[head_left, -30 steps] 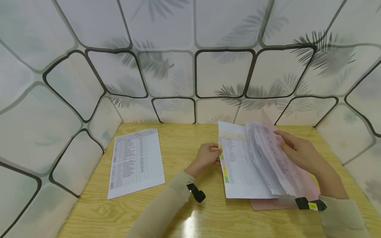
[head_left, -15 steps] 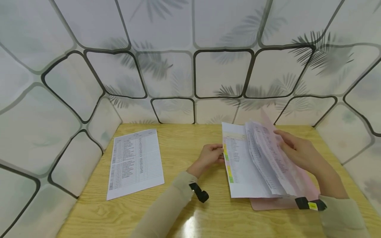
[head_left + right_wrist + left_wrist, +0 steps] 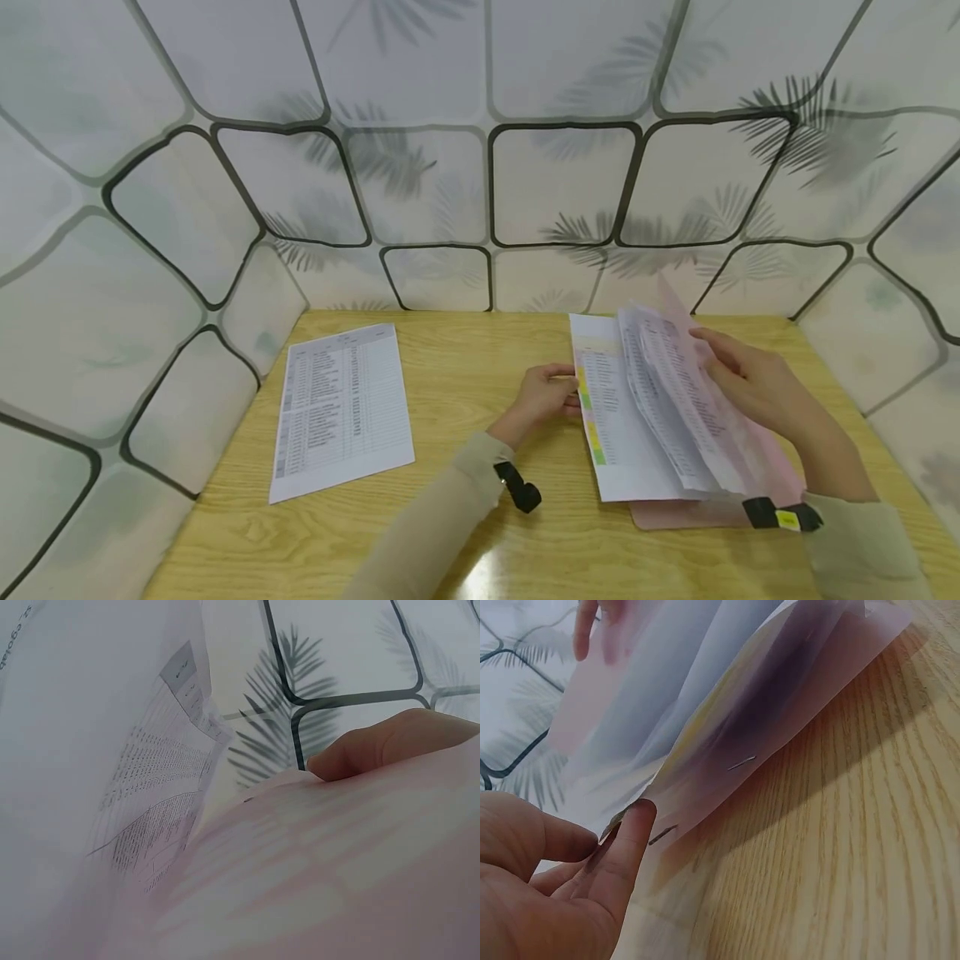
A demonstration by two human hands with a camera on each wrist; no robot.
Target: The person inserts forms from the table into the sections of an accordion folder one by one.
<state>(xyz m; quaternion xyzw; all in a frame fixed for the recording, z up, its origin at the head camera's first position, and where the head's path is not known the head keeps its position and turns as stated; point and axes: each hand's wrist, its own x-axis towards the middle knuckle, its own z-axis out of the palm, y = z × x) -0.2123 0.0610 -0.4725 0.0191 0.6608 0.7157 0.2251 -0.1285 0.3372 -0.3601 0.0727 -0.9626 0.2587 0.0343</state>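
Observation:
My left hand (image 3: 542, 396) pinches the left edge of a printed paper stack (image 3: 618, 467) with a yellow, green and pink strip down that edge. In the left wrist view, two staples (image 3: 741, 763) show near the pinched edge. My right hand (image 3: 757, 383) holds the raised cover of a pink plastic folder (image 3: 783, 467) at its upper edge. The thumb (image 3: 390, 746) lies over that cover in the right wrist view. Several curved printed sheets (image 3: 667, 392) stand between the cover and the stack. The folder's lower part shows under the papers.
A separate printed table sheet (image 3: 341, 412) lies flat on the left of the wooden table (image 3: 450, 350). Patterned fabric walls (image 3: 420, 192) close off the back and both sides. Each wrist wears a black strap (image 3: 517, 487).
My left hand has moved right with the left edge of the paper stack, so more of the stack lies over the folder. My right hand has stayed in place on the pink cover.

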